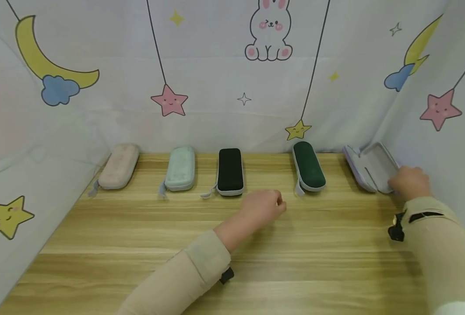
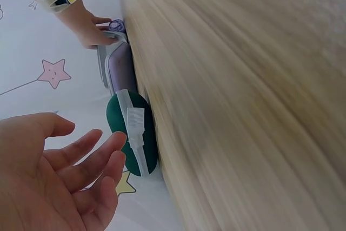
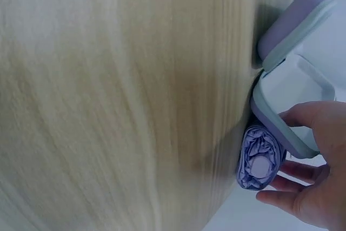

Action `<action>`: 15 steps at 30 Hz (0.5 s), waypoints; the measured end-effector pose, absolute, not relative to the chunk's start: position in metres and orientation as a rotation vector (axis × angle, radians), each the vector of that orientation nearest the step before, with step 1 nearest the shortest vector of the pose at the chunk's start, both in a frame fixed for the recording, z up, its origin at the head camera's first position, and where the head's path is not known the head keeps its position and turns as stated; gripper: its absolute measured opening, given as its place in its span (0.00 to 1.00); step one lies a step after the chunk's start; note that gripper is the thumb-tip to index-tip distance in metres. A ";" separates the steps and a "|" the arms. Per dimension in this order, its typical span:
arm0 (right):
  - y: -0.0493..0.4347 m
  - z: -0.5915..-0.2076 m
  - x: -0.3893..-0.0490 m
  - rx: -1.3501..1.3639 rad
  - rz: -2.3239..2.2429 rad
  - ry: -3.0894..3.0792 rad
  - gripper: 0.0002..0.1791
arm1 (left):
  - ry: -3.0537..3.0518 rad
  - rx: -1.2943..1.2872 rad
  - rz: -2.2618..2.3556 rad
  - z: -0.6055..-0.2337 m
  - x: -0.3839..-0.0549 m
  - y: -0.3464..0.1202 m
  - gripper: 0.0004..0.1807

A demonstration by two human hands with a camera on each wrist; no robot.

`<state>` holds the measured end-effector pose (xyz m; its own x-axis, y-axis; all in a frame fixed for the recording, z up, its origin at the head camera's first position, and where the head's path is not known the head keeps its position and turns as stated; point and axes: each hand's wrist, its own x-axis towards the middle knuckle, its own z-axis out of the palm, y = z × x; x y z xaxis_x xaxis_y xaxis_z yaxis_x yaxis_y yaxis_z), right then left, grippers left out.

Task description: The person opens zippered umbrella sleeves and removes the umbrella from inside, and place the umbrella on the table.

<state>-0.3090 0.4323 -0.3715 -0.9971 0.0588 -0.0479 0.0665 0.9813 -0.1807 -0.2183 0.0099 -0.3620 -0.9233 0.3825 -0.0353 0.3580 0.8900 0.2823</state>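
Note:
At the right back corner lies a purple zip case [image 3: 273, 113], unzipped and spread wide, its pale grey inside showing. My right hand [image 1: 411, 181] has its thumb over the case's rim and its fingers outside, pinching the wall. Against the case's outer side is a rolled purple folding umbrella [image 3: 260, 158] with a round pale end; my right fingers touch it, and the hand hides it in the head view. My left hand [image 1: 262, 206] hovers over the table, holding nothing, fingers loosely bent. Nearest to it are a dark green zip case [image 1: 309, 166] and a black zip case [image 1: 230, 171], both closed.
Farther left along the back edge lie a mint zip case [image 1: 180, 168] and a pale pink zip case [image 1: 120, 166], both closed with strap tabs. White printed cloth [image 1: 216, 52] hangs behind the wooden table [image 1: 138, 232] and along both sides.

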 end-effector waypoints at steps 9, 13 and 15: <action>0.403 -0.356 -0.319 0.084 -0.187 3.245 0.30 | 2.970 0.585 0.438 -0.363 -0.218 0.004 0.13; 0.365 -0.341 -0.326 -0.114 -0.099 3.317 0.32 | 2.978 0.588 0.421 -0.364 -0.222 0.004 0.13; 0.344 -0.338 -0.328 -0.231 -0.014 3.324 0.31 | 2.977 0.589 0.421 -0.364 -0.225 0.006 0.13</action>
